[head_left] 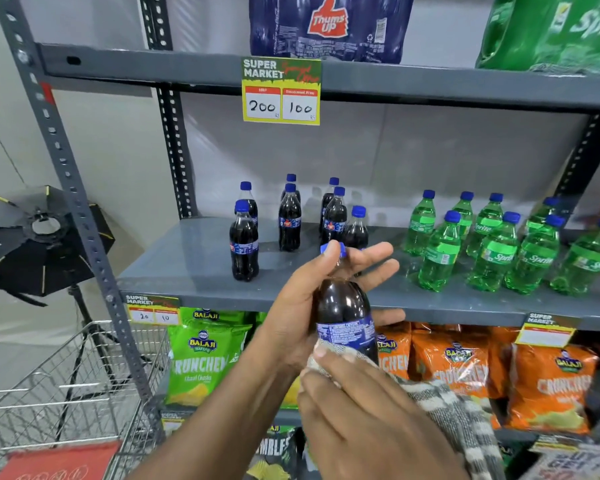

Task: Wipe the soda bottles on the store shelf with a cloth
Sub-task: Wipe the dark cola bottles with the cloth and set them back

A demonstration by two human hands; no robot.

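Dark cola fills the bottle we hold up in front of the shelf, off its surface and upright with a slight lean. Our left hand is wrapped around the bottle's shoulder, thumb up by the blue cap and fingers curled behind, so it is closed on the bottle. Our right hand is closed loosely on the striped cloth, pressing a fold of it against the lower part of the label. To do this wipe well, we judge it best to keep the left grip firm near the neck and turn the bottle while the cloth runs down and around, so that the base and the far side get covered too. Behind, more cola bottles stand on the shelf, with green soda bottles to the right; those look not yet handled, though we cannot tell which are already clean.
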